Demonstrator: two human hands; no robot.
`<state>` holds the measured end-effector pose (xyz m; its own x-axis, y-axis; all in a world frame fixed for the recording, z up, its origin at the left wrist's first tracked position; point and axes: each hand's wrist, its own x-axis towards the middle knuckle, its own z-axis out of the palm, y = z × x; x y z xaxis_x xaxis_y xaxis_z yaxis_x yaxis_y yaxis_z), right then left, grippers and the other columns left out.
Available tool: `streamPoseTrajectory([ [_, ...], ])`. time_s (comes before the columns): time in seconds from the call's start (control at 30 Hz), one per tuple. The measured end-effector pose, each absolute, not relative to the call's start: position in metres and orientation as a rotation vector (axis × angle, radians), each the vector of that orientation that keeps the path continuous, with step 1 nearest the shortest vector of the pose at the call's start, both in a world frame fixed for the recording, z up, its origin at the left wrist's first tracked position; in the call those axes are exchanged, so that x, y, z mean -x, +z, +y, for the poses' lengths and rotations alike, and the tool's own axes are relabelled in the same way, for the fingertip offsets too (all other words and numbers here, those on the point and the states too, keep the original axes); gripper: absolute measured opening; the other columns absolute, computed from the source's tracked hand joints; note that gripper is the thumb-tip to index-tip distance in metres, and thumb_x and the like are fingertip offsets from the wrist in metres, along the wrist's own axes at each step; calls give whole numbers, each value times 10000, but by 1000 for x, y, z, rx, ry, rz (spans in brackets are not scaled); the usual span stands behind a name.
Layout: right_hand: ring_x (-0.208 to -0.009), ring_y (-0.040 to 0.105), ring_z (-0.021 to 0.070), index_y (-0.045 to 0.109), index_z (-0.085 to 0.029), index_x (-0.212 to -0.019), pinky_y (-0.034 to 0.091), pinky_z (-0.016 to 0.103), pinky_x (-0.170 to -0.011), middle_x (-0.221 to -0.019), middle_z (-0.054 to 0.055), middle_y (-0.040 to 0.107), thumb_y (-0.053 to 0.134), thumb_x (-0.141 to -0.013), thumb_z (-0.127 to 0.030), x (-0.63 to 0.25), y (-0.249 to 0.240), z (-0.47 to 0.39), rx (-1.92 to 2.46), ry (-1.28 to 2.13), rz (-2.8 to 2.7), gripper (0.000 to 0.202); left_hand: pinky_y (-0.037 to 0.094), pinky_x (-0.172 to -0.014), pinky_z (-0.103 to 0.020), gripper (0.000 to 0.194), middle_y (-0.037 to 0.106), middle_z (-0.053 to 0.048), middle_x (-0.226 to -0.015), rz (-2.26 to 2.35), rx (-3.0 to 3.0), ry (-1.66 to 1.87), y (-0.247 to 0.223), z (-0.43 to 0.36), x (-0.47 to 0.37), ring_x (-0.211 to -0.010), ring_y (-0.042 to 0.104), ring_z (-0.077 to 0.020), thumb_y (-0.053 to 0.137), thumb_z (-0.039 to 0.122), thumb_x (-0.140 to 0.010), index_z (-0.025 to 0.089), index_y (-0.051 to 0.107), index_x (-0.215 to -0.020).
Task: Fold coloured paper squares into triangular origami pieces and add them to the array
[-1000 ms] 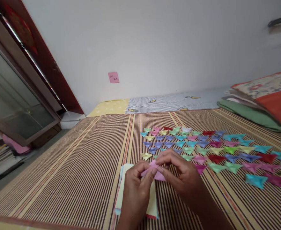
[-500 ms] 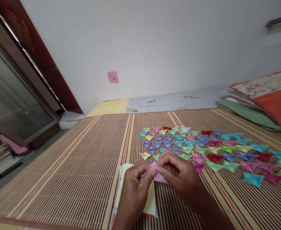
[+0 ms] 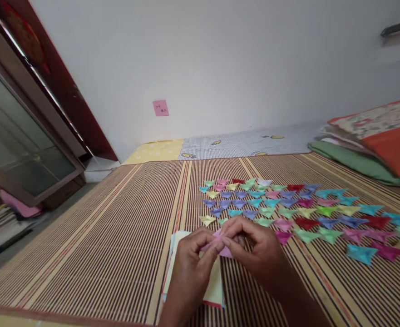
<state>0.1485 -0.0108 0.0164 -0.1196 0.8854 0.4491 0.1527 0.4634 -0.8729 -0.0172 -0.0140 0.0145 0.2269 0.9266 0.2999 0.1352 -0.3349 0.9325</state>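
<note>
Between both hands (image 3: 219, 245), the pink paper (image 3: 226, 252) looks folded.

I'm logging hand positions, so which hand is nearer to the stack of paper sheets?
Left. The left hand covers part of the stack in this view, while the right hand is off past its right edge. Both pinch the pink paper.

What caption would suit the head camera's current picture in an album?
Two hands pinch pink paper beside rows of small folded papers on a striped mat.
</note>
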Motion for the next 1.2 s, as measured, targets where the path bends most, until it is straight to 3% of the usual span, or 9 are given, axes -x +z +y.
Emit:
streamPoseTrajectory([
  [0.3,-777,653,180,616,-220,-727,495,317,-696,-786,6,675,642,-839,-162,-145,11,-10,947,829,-1530,128,458,-710,-293,237,646,-31,-779,1013,-1696,1193,14,-14,17,-766,619,-184,655,277,-937,180,692,-724],
  [0.4,-683,596,170,646,-221,-826,458,309,-614,-758,0,651,656,-857,-234,-145,10,-10,1049,827,-1517,34,449,-711,-295,245,634,-29,-780,1025,-1686,1212,13,-13,17,-769,607,-185,649,278,-938,182,668,-713],
  [0.5,-624,536,158,673,-222,-931,421,298,-570,-729,-16,614,658,-872,-274,-146,10,-10,1106,854,-1544,80,435,-701,-297,261,618,-24,-765,1052,-1664,1237,12,-12,18,-756,593,-184,651,309,-940,185,650,-711],
  [0.63,-721,550,167,660,-216,-773,425,317,-663,-781,-3,575,645,-894,-258,-147,12,-9,1015,814,-1640,129,423,-685,-294,262,627,-25,-756,1051,-1667,1255,12,-12,19,-738,581,-180,653,314,-940,184,665,-713],
  [0.77,-907,610,200,659,-209,-775,462,345,-799,-946,32,637,640,-893,-220,-144,11,-8,931,861,-1576,121,420,-672,-283,255,616,-16,-734,1066,-1647,1292,11,-12,19,-726,562,-171,675,298,-922,183,663,-694],
  [1.03,-773,612,176,629,-208,-745,475,319,-716,-809,8,638,630,-924,-217,-137,12,-11,903,860,-1514,179,396,-613,-237,232,552,26,-701,1096,-1515,1319,6,-15,18,-657,490,-131,706,321,-899,188,609,-734],
  [1.2,-759,622,171,613,-208,-720,478,315,-712,-779,0,638,635,-909,-194,-134,11,-11,899,816,-1488,191,424,-645,-239,216,604,18,-744,1081,-1473,1341,6,-16,16,-687,530,-134,721,313,-883,190,608,-746],
])
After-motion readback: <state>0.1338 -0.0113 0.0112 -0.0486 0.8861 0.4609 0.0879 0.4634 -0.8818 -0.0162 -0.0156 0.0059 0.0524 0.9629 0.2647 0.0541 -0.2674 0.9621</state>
